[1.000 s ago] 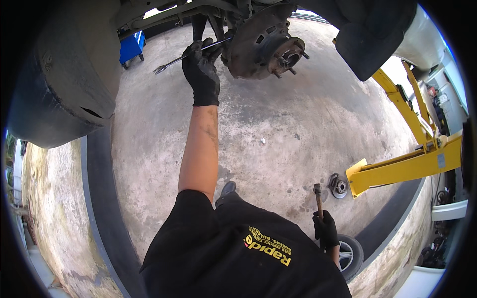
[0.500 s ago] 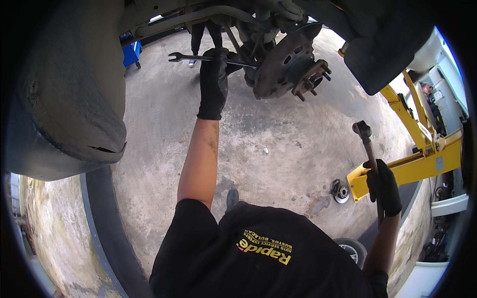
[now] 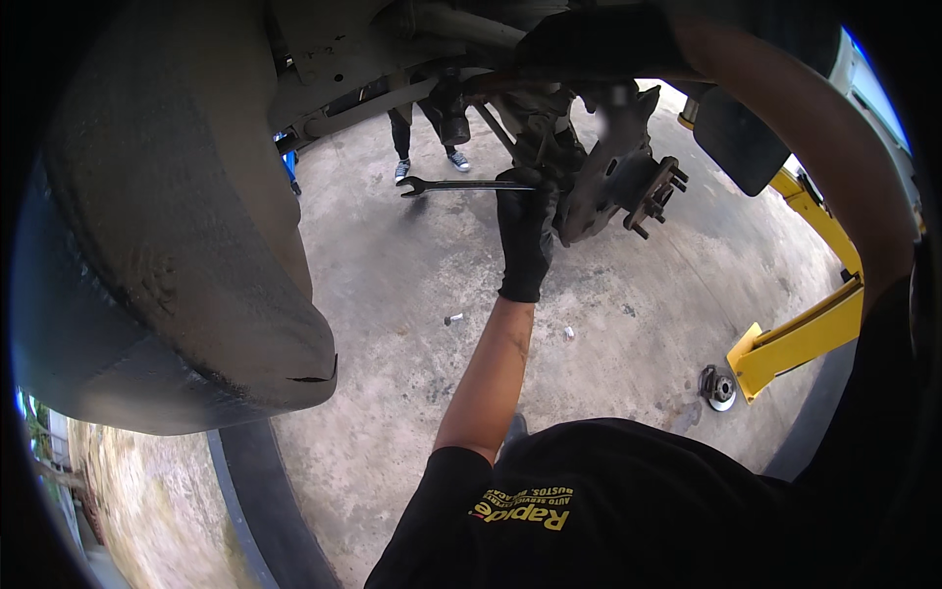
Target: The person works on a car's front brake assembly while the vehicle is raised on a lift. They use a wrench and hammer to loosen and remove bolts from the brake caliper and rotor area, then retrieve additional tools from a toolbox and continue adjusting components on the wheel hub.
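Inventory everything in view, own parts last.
Open-ended wrench: 1, silver, in left hand
Brake disc: 1, brownish, beside left hand
Suspension parts: several, dark, top centre
Flap: 1, black, upper right
Body panel: 1, grey, left
Item: 1, blue, behind panel
Round metal part: 1, silvery, floor, right
Steel beams: 2, yellow, right
Scraps: 2, whitish, floor centre
Other person's shoes: 2, dark and white, upper centre
Floor: 1, grey, centre
Shirt: 1, black, bottom
Left hand: 1, black-gloved, upper centre
Right hand: 1, black-gloved, top; grip hidden

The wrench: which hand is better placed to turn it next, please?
Probably the left: the left hand grips the wrench, near the metal disc. The right hand appears higher in the picture, apart from the wrench; its grip is unclear.
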`<move>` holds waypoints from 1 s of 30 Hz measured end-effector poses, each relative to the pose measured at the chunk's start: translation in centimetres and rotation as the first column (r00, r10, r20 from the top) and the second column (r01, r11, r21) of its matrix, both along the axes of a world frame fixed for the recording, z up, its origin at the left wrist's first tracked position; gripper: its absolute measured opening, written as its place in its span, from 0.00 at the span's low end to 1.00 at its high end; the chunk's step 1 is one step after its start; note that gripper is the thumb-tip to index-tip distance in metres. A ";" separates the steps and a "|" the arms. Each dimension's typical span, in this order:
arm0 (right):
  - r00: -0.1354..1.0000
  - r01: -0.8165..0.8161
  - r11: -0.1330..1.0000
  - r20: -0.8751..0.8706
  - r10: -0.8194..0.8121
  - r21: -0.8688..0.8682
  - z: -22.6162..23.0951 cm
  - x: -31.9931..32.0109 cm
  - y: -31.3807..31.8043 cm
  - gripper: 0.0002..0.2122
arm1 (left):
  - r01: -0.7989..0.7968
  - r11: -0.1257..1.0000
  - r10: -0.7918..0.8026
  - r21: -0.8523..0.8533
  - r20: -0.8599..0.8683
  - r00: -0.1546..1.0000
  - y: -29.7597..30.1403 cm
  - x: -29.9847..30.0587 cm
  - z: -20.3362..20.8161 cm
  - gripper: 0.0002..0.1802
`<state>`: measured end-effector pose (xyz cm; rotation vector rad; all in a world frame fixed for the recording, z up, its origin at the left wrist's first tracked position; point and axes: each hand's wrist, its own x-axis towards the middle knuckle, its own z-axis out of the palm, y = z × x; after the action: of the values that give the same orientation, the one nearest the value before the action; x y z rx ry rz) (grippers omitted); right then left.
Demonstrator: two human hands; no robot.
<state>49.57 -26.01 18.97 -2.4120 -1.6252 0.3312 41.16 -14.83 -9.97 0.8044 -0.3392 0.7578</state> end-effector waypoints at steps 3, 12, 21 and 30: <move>0.974 -0.025 0.995 0.223 0.045 -0.093 -1.1 1.1 6.1 0.17 | -0.007 0.999 0.007 -0.035 -0.021 1.000 -0.3 0.1 0.6 0.14; 0.801 -0.033 0.998 0.595 0.058 -0.052 -2.5 3.0 9.6 0.15 | -0.030 0.998 0.028 -0.051 -0.039 0.999 -0.9 -0.2 1.1 0.12; 0.700 -0.059 0.997 0.714 0.000 0.057 -1.9 2.4 7.1 0.14 | -0.087 0.996 0.086 -0.015 -0.022 0.996 -1.0 -0.2 1.2 0.12; 0.645 -0.074 0.989 0.762 -0.053 0.131 -1.2 1.6 4.4 0.14 | -0.114 0.993 0.114 -0.029 -0.008 0.993 -1.3 -0.6 2.0 0.11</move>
<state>51.22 -21.57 17.78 -2.5628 -1.8396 -0.9380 40.60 -16.09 -7.99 0.8037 -0.2778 0.8654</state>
